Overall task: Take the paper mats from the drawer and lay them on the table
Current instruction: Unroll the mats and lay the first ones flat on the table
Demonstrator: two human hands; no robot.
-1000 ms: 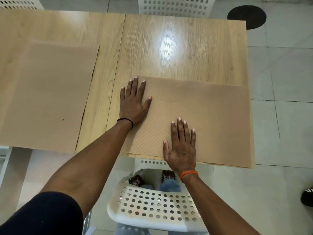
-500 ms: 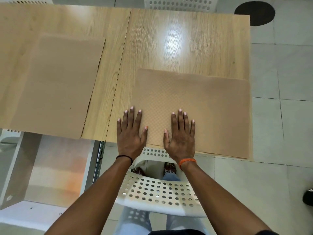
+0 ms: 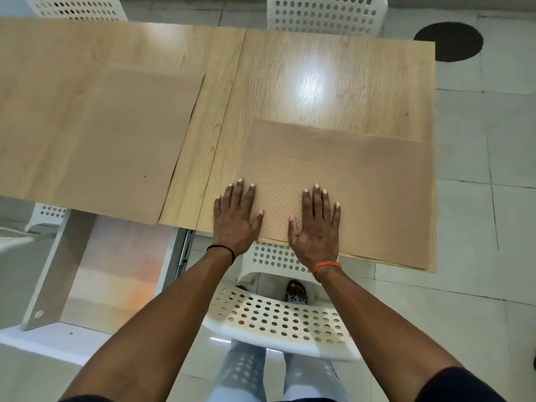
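Note:
Two brown paper mats lie flat on the wooden table (image 3: 319, 82). The right mat (image 3: 371, 187) covers the table's near right corner and reaches its right edge. My left hand (image 3: 235, 217) lies flat with straight fingers on that mat's near left corner, partly on bare wood. My right hand (image 3: 316, 224) presses flat on the mat's near edge, a palm's width to the right. The left mat (image 3: 116, 143) lies by itself on the table's left half, untouched. An open white drawer (image 3: 95, 274) shows under the table at lower left.
A white perforated chair (image 3: 278, 317) stands between me and the table, under my forearms. Two more white chairs (image 3: 324, 13) stand beyond the far edge. A dark round mark (image 3: 448, 42) lies on the tiled floor at the right.
My left hand slid back from the mat's far left corner to its near left corner, beside the right hand. The view shifted, bringing the open drawer into sight.

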